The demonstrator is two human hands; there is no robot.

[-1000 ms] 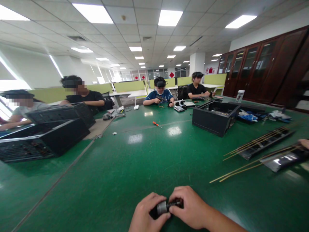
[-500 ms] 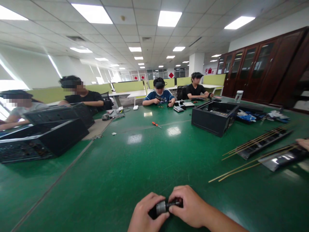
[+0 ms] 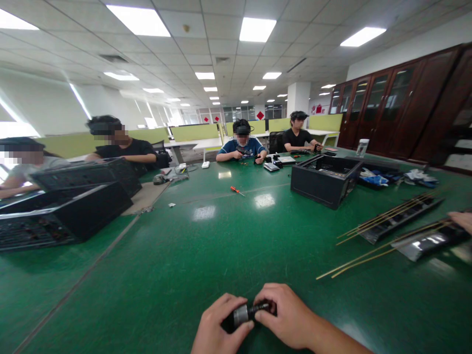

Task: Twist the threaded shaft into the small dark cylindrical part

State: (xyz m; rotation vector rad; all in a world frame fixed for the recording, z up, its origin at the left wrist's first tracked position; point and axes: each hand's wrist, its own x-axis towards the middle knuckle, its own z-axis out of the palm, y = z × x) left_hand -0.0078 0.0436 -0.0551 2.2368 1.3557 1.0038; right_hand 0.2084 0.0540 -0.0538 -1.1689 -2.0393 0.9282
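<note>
My left hand [image 3: 216, 325] is closed around the thick end of a black cylindrical part with a silver band [image 3: 241, 314], close above the table's near edge. The fingers of my right hand [image 3: 287, 313] pinch its narrower, ridged dark end. It lies roughly level between both hands, its right tip partly covered by my right fingers. What kind of part it is, I cannot make out.
Ahead on the green table [image 3: 177, 265] lies an orange-handled screwdriver [image 3: 236, 191]. Open black computer cases stand at left [image 3: 96, 211] and right [image 3: 324, 182]. Thin sticks [image 3: 354, 263] and dark trays [image 3: 401, 216] lie right. Several people sit around; another person's hand [image 3: 460, 219] shows at right.
The view has shifted very slightly. Both hands keep their hold on the cylindrical part, which appears a little further left and slightly more tilted.
</note>
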